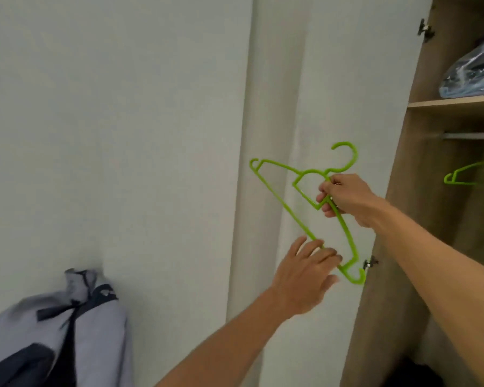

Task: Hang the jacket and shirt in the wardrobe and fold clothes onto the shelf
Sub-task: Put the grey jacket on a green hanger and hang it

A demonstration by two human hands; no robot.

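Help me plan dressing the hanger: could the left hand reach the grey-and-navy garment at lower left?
Probably yes: the left hand grips nothing, only touching the green hanger, and just bare wall shows between it and the garment.

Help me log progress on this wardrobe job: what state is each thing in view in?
Wardrobe door: open.
Green hanger: bare, tilted, off the rail, held in front of the door.
Right hand: grips that hanger below its hook.
Left hand: fingers straight, at the hanger's bottom bar.
Second hanger: bare, hanging inside the wardrobe.
Grey garment: unhung, bunched at lower left.
Plastic bag: lying on the shelf.
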